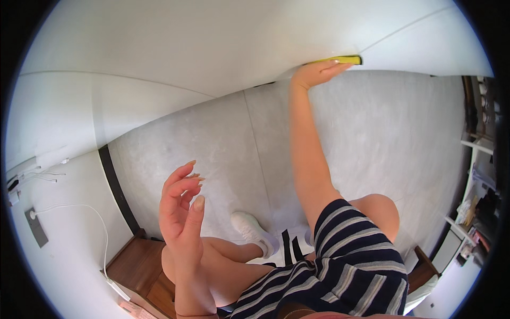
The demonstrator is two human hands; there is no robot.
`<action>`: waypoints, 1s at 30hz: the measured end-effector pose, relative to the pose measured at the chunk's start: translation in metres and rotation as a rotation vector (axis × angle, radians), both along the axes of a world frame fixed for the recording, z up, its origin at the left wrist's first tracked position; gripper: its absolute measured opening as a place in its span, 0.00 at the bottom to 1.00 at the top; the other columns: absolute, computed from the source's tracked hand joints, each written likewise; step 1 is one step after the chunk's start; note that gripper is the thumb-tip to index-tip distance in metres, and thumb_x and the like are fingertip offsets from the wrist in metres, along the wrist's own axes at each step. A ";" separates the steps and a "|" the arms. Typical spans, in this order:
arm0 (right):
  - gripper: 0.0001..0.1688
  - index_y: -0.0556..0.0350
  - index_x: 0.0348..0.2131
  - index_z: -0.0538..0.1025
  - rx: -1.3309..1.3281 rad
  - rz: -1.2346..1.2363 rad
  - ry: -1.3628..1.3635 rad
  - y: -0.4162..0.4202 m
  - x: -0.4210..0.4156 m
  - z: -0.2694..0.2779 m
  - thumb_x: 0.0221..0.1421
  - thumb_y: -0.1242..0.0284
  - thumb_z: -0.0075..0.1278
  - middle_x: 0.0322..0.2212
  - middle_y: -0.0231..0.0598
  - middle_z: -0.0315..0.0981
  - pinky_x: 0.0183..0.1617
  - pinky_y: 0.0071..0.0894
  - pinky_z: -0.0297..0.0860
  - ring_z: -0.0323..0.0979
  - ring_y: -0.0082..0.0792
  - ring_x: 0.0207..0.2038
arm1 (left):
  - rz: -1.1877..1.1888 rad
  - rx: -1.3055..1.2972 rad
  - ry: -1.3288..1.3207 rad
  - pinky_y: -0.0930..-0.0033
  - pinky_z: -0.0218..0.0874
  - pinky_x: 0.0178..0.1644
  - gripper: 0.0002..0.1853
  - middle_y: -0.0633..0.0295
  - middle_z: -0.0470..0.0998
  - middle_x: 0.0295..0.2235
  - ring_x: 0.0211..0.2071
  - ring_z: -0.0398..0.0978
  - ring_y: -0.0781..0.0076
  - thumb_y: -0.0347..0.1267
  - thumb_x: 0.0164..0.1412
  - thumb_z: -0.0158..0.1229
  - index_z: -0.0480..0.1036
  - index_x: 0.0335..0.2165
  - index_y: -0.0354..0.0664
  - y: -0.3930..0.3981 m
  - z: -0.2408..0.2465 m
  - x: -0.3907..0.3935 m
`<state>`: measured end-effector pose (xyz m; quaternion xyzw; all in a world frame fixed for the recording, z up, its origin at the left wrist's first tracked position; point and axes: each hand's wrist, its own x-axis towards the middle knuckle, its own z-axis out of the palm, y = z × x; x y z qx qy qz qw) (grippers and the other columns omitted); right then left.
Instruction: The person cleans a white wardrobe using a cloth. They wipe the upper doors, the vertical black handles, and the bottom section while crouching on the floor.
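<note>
My right hand (pixel 320 73) is stretched far forward and holds a flat yellow tool (pixel 352 60) with a black edge. The tool lies against the lower part of a large white panel or wall (pixel 191 36), just above the floor. Fingers and palm cover most of the tool, so its exact kind cannot be told. In front of my left knee, my left hand (pixel 182 211) is raised in the air. Its fingers are bent and apart, and nothing is in them. A thin seam runs across the white surface on both sides.
Grey floor tiles (pixel 191 159) spread below me, with my white sneaker (pixel 251 229) on them. A brown wooden cabinet (pixel 135 259) stands at left, near a wall socket plate (pixel 36 227) and white cable (pixel 99 221). Cluttered shelves (pixel 464 229) line the right side.
</note>
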<state>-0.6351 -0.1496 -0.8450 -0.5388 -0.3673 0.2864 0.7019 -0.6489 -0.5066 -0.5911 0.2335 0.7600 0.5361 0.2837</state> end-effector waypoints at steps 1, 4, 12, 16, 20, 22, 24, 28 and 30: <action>0.36 0.66 0.72 0.44 -0.060 0.070 0.159 -0.007 -0.001 0.004 0.73 0.71 0.30 0.71 0.57 0.46 0.73 0.42 0.51 0.52 0.49 0.71 | -0.008 0.006 -0.006 0.63 0.63 0.59 0.14 0.48 0.69 0.61 0.57 0.71 0.63 0.28 0.65 0.57 0.75 0.49 0.38 -0.001 -0.002 0.000; 0.33 0.62 0.71 0.50 -0.141 0.143 0.412 -0.020 -0.006 0.035 0.73 0.69 0.32 0.65 0.50 0.57 0.66 0.37 0.58 0.61 0.43 0.62 | -0.067 0.012 0.034 0.63 0.63 0.59 0.15 0.48 0.69 0.61 0.57 0.71 0.63 0.27 0.64 0.57 0.75 0.49 0.38 0.005 -0.002 0.002; 0.27 0.57 0.61 0.72 0.779 0.128 -0.194 -0.064 -0.071 0.245 0.65 0.79 0.41 0.62 0.46 0.66 0.72 0.51 0.47 0.60 0.46 0.66 | -0.190 -0.137 0.173 0.62 0.64 0.57 0.20 0.53 0.70 0.61 0.58 0.70 0.60 0.26 0.59 0.62 0.74 0.51 0.40 0.021 0.004 0.022; 0.33 0.70 0.55 0.73 0.859 0.073 -0.318 -0.041 -0.049 0.167 0.49 0.87 0.40 0.56 0.56 0.68 0.70 0.63 0.48 0.64 0.59 0.61 | -0.212 -0.155 0.251 0.61 0.65 0.55 0.22 0.52 0.71 0.60 0.57 0.71 0.57 0.26 0.58 0.63 0.75 0.52 0.40 0.023 0.000 0.032; 0.34 0.73 0.67 0.55 0.271 0.066 -0.220 -0.014 -0.001 0.035 0.64 0.83 0.35 0.71 0.61 0.45 0.76 0.47 0.43 0.44 0.58 0.73 | -0.325 -0.171 0.223 0.61 0.62 0.59 0.22 0.52 0.67 0.63 0.61 0.67 0.61 0.25 0.61 0.60 0.72 0.54 0.41 0.029 0.001 0.033; 0.32 0.71 0.68 0.55 0.028 0.061 -0.146 -0.024 -0.003 0.010 0.68 0.80 0.35 0.70 0.61 0.48 0.75 0.44 0.46 0.48 0.56 0.72 | -0.305 -0.187 0.261 0.59 0.64 0.57 0.22 0.51 0.70 0.61 0.59 0.70 0.57 0.26 0.59 0.62 0.74 0.53 0.41 0.029 0.002 0.036; 0.31 0.66 0.68 0.57 -0.074 -0.018 -0.218 -0.020 0.000 -0.020 0.69 0.79 0.34 0.66 0.61 0.58 0.73 0.43 0.52 0.56 0.57 0.69 | -0.366 -0.206 0.302 0.58 0.66 0.56 0.23 0.51 0.72 0.60 0.58 0.71 0.54 0.27 0.57 0.64 0.75 0.53 0.41 0.033 -0.001 0.038; 0.31 0.65 0.69 0.57 -0.449 0.104 0.506 -0.045 -0.024 -0.031 0.69 0.79 0.36 0.64 0.54 0.62 0.68 0.33 0.56 0.63 0.46 0.65 | -0.574 -0.310 0.419 0.58 0.64 0.59 0.25 0.54 0.72 0.60 0.58 0.70 0.52 0.28 0.58 0.65 0.74 0.54 0.42 0.046 -0.009 0.039; 0.32 0.64 0.69 0.57 -0.545 0.141 0.658 -0.077 -0.045 -0.007 0.68 0.82 0.37 0.64 0.51 0.63 0.66 0.29 0.57 0.64 0.43 0.63 | -0.666 -0.358 0.435 0.58 0.63 0.60 0.26 0.55 0.72 0.60 0.59 0.69 0.52 0.29 0.57 0.66 0.74 0.55 0.43 0.051 -0.016 0.043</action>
